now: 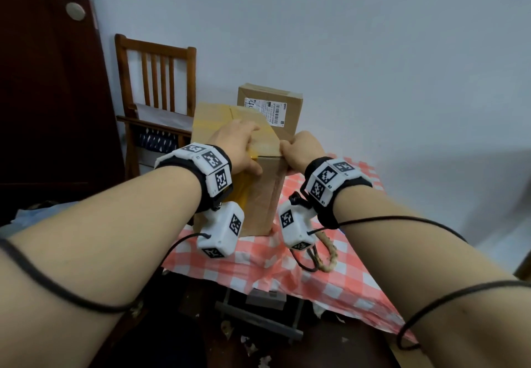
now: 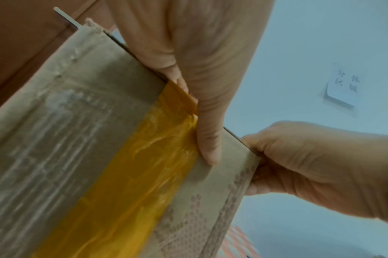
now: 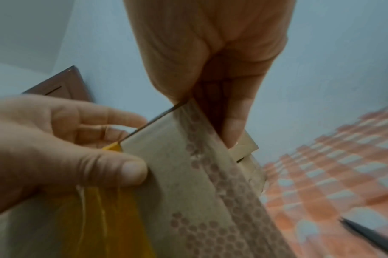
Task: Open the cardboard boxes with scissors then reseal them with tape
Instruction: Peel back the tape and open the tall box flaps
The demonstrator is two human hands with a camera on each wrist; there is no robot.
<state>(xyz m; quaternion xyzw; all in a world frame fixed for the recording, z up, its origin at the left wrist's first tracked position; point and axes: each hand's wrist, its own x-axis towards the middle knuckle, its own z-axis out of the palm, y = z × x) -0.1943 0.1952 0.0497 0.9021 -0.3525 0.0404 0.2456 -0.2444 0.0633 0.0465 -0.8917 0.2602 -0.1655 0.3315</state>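
Near box [image 1: 260, 195] upright on counter [image 1: 344, 267]. Left hand [image 1: 235, 143] fingers [image 3: 113, 113] flat on lid, thumb pressing yellow tape [image 2: 127, 174] over the edge, likely sealing. Right hand [image 1: 304, 149] curls round the corner beside them, steadying.

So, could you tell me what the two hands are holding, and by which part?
The right hand grips the large cardboard box by its near top right corner; the left hand presses its top front edge, thumb beside the yellow tape.

We've got table [image 1: 359, 290] under red-white checked cloth [image 1: 230, 267]. Tall box [image 1: 264, 204] upright near front-left edge. Second box [image 1: 270, 106] close behind, label toward us. Scissors [image 1: 334, 252] lying just right of tall box, partly hidden.
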